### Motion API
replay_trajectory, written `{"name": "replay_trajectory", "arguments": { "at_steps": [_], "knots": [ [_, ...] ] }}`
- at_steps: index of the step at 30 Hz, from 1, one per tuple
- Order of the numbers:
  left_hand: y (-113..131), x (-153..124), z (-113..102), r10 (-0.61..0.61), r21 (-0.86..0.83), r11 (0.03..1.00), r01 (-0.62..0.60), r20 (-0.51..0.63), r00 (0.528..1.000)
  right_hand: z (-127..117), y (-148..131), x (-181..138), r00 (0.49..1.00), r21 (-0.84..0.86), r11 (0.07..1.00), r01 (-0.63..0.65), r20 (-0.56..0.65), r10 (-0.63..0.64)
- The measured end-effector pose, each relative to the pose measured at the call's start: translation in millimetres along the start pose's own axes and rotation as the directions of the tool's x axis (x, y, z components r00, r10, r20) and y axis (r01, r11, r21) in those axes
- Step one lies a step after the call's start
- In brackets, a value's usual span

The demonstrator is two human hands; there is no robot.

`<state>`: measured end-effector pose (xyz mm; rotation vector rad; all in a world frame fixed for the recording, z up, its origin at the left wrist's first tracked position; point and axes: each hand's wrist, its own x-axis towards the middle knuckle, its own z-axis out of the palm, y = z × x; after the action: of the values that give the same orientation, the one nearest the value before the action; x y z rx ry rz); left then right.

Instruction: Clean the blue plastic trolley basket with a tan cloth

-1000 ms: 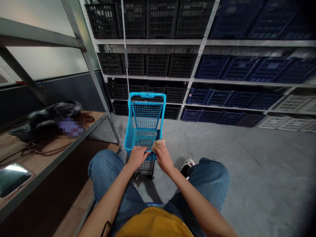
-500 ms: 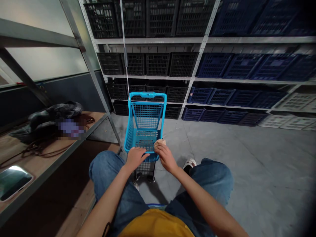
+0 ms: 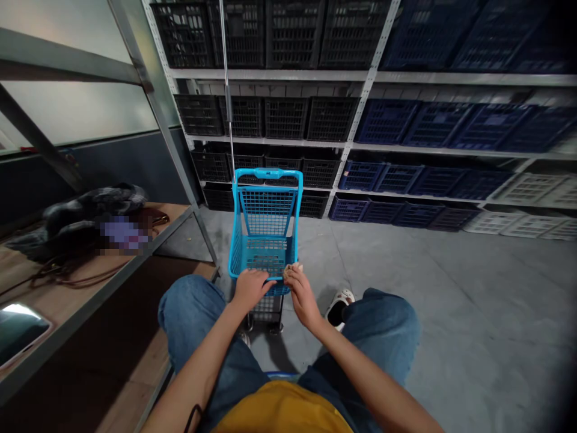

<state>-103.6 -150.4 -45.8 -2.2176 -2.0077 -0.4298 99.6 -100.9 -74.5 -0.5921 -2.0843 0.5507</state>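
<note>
Curling around a crumpled tan cloth, the fingers of the right hand [image 3: 304,297] press this small wad [image 3: 286,275] to the near right corner of a bright-blue plastic mesh shopping cart [image 3: 267,210]. Beside it, the left hand [image 3: 250,290] lies palm down with its fingers over the cart's near rim, thumb pointing right; whether it grips the rim, I cannot tell. The cart stands upright between two knees in blue denim trousers [image 3: 383,325], its square-mesh basket narrow and deep, a looped blue handle [image 3: 267,173] at the far end, and a slim silver metal pole [image 3: 228,108] rising from the handle's left side. Under everything spreads a smooth grey concrete floor [image 3: 383,276], marked by thin seams, with a white clog [image 3: 343,296] near the right knee. Beyond, a pale metal shelving rack [image 3: 270,74] carries rows of black plastic crates [image 3: 286,117], then navy ones [image 3: 392,120], then white ones [image 3: 491,222] at far right. Leftward, a metal-framed wooden bench [image 3: 175,213] holds a dark checked cloth [image 3: 90,204], a brown strap [image 3: 94,278] and a glossy flat-screened device [image 3: 20,334].
</note>
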Motion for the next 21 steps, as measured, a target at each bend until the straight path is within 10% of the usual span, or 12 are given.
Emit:
{"name": "replay_trajectory", "arguments": {
  "at_steps": [6,13,21],
  "knots": [
    [0,-4,-2,0.021,-0.025,0.999,-0.022,-0.026,0.999,-24,35,35,0.983,0.014,0.998,0.055,0.177,-0.056],
    [4,-4,-5,-0.001,-0.027,1.000,0.000,-0.014,1.000,-21,71,121,0.997,0.075,0.994,-0.073,0.030,0.071],
    [2,-3,-4,-0.005,0.006,1.000,0.004,0.008,1.000,10,10,17,0.981,0.188,0.976,-0.108,-0.141,0.135]
  ]
}}
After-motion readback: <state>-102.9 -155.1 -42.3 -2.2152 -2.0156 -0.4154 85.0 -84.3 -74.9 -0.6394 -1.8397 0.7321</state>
